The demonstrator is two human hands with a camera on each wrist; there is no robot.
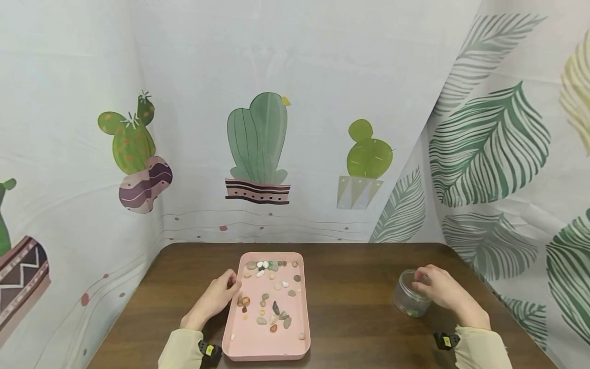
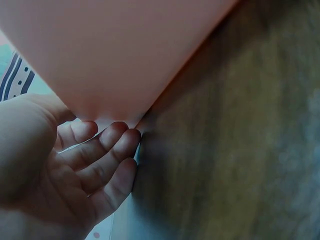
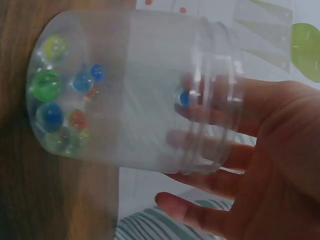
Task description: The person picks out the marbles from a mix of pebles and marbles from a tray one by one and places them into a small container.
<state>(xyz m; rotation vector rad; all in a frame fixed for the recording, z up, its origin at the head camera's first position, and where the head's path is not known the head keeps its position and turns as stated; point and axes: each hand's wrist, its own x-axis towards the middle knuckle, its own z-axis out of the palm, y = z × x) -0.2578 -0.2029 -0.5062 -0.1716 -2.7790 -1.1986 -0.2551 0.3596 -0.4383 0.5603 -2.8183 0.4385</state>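
On the brown tabletop (image 1: 350,307), the pink tray (image 1: 269,346) sits with the clear jar (image 1: 402,295) standing at its three o'clock. At the tray's ten o'clock the left hand (image 1: 215,298) grips the side wall, thumb over the rim, while the right hand (image 1: 444,290) reaches from three o'clock into the jar's mouth, a blue marble (image 3: 183,97) pinched at its fingertips. Pebbles (image 1: 261,321) lie scattered across the tray, some bunched toward twelve o'clock, and several coloured marbles (image 3: 46,85) rest at the jar's bottom.
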